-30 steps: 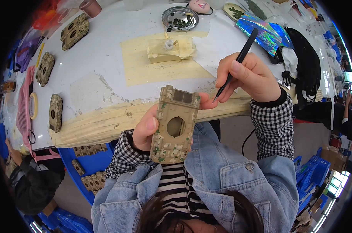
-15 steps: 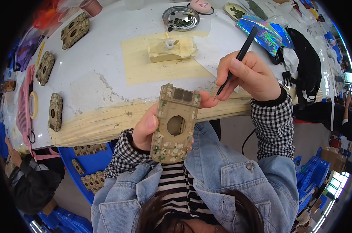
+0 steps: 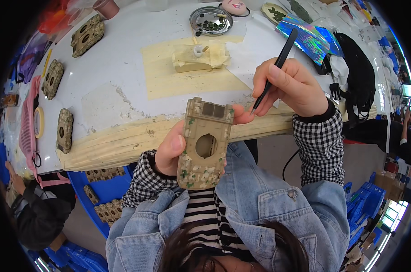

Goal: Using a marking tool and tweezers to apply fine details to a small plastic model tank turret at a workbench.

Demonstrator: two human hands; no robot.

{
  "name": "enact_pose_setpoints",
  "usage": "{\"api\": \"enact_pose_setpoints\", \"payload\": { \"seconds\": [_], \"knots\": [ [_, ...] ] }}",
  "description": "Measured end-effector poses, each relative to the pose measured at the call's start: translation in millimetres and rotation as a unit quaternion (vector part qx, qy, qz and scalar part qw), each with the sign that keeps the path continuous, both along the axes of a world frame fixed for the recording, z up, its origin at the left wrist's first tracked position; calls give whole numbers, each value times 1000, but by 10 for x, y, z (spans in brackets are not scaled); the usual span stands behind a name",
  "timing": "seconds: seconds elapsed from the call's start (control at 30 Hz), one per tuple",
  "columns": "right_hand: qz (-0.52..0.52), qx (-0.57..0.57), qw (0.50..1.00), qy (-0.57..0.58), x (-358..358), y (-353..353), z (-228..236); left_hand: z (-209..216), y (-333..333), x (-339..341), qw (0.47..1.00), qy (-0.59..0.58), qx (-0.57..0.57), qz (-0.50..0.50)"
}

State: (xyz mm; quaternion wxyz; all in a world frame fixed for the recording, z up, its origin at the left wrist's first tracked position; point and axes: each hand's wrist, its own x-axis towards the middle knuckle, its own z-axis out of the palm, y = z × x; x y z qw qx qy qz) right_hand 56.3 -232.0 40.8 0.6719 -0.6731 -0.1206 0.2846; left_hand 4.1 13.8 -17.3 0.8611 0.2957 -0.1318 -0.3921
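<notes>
The hull [image 3: 200,170] lies in the left hand [image 3: 169,152], the tweezers [image 3: 283,53] in the right hand [image 3: 292,86], their tips just beside the left hand's fingertips [image 3: 244,118]. Beyond the left hand, on the table [image 3: 124,75], a block [image 3: 194,68] bears a cup [image 3: 198,54]; farther out lies a dish [image 3: 208,32] (small parts [image 3: 211,25] inside). Three more hulls [image 3: 53,80] lie left of that hand; a tray [image 3: 110,191] sits left and nearer the body. Foil [image 3: 300,34] lies beyond the right hand, a bag [image 3: 358,68] right of it.

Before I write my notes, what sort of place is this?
Probably a model-making workshop: similar camouflage vehicle shells lie on the table and in a blue tray, a round dish holds small dark pieces, and the right hand grips black tweezers.
</notes>
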Motion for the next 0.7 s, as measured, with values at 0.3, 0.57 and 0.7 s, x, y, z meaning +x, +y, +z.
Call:
{"api": "enact_pose_setpoints", "payload": {
  "seconds": [0.3,0.57,0.7],
  "knots": [
    [2,-12,1000,10,6,17,20,-6,-1,-1,1000,10,-2,-10],
    [2,-13,1000,8,10,20,18,6,6,3,1000,7,6,-10],
    [5,-5,1000,6,19,14,0,21,12,1,1000,7,13,-8]
  ]
}}
